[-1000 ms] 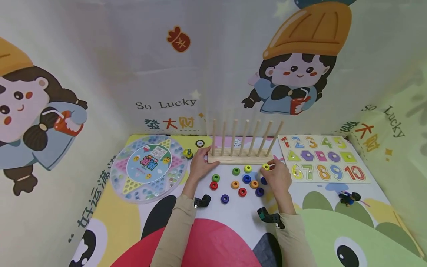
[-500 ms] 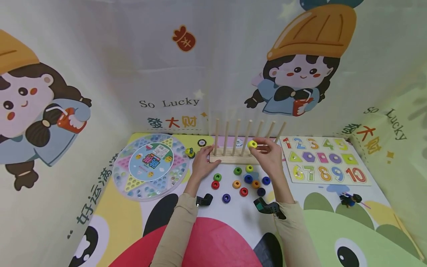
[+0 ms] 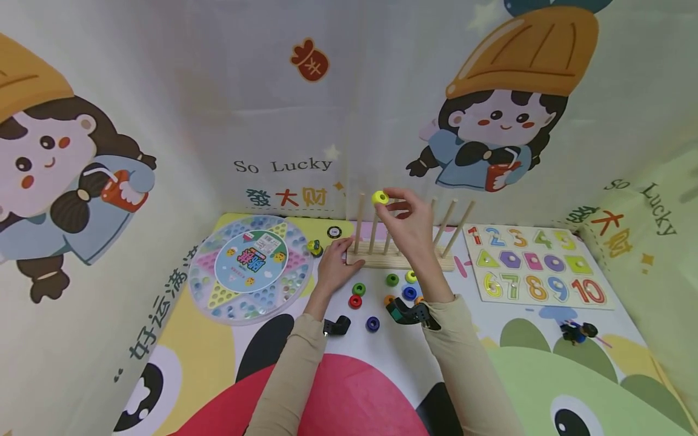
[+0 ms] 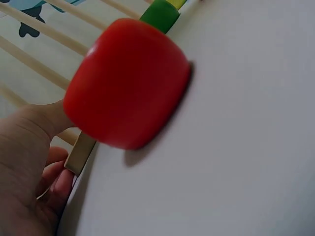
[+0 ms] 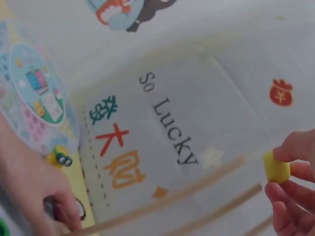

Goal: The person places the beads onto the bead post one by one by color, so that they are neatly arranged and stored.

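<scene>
In the head view, my left hand (image 3: 335,269) grips the left end of a wooden peg rack (image 3: 376,261), which has a row of upright dowels. The left wrist view shows the thumb and fingers around the rack's end (image 4: 81,155). My right hand (image 3: 410,227) pinches a yellow bead (image 3: 376,198) with a hole, held up near the top of the second peg from the left. Whether the bead touches that peg, I cannot tell. Loose beads lie in front of the rack, among them a red bead (image 3: 355,301), a green bead (image 3: 358,289) and a dark blue bead (image 3: 372,324). My right forearm hides others.
A round marble game board (image 3: 251,259) lies to the left, with a small yellow toy (image 3: 314,247) beside it. On the right are a number and shape puzzle board (image 3: 537,266) and a small dark figure (image 3: 577,332). A printed curtain (image 3: 376,121) stands behind.
My right hand has lifted the yellow bead from the table and carried it left and up to the pegs. My left hand keeps its grip on the rack's end.
</scene>
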The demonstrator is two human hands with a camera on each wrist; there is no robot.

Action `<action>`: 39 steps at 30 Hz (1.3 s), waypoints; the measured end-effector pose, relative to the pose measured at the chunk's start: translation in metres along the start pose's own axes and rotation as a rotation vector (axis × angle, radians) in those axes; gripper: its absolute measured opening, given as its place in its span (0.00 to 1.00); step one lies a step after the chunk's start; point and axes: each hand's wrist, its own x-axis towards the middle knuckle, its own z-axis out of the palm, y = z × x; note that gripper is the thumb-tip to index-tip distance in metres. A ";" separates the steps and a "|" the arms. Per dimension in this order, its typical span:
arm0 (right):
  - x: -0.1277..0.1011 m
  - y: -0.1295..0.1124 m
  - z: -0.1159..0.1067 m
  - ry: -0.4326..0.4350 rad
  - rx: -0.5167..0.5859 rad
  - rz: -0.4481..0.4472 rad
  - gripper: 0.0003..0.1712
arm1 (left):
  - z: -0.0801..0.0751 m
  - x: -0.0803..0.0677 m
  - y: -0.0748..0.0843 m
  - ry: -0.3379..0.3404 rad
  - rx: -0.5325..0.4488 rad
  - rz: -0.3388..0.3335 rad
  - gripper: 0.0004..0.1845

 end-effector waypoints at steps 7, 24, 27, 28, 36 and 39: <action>0.014 -0.008 0.014 -0.040 -0.138 -0.019 0.15 | 0.001 -0.003 0.001 -0.006 -0.001 0.006 0.37; 0.019 -0.010 0.020 -0.063 -0.326 -0.033 0.14 | 0.003 -0.001 0.009 -0.010 -0.038 0.005 0.37; 0.017 -0.011 0.016 -0.054 -0.291 -0.042 0.14 | 0.002 -0.001 0.008 -0.007 -0.031 0.008 0.37; 0.016 -0.011 0.014 -0.050 -0.276 -0.049 0.14 | 0.002 -0.001 0.007 -0.006 -0.028 0.008 0.37; -0.001 -0.004 -0.010 -0.035 -0.170 -0.128 0.12 | 0.000 0.000 0.003 0.006 -0.003 0.000 0.38; -0.012 0.005 -0.020 -0.046 -0.186 -0.096 0.11 | 0.000 0.000 0.000 0.009 -0.004 -0.013 0.38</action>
